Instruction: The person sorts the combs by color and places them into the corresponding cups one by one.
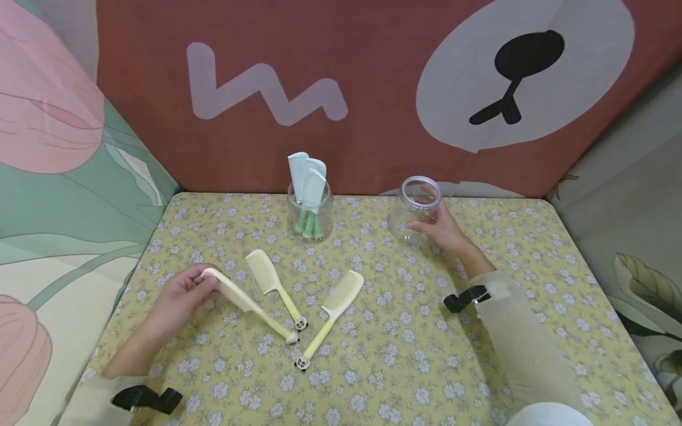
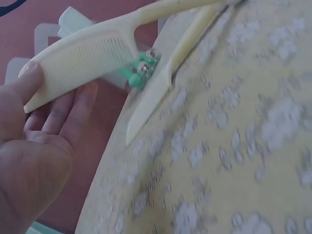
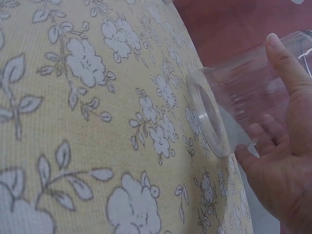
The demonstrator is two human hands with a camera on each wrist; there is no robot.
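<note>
My left hand [image 1: 198,285] pinches the toothed head of a cream comb [image 1: 240,299], whose handle slants down to the right with its end at the tablecloth. In the left wrist view that comb [image 2: 83,61] lies across my thumb and fingers [image 2: 73,112]. Two more cream combs [image 1: 273,284] [image 1: 334,307] lie flat beside it. My right hand [image 1: 434,228] grips an empty clear jar [image 1: 417,207] standing at the back right. In the right wrist view the jar [image 3: 229,105] sits between thumb and fingers, with its base on the cloth.
A second clear jar [image 1: 311,214] at the back centre holds several mint-green combs upright. The table [image 1: 405,361] has a yellow flowered cloth. Patterned fabric walls close the back and both sides. Black wrist straps [image 1: 146,399] show on both arms.
</note>
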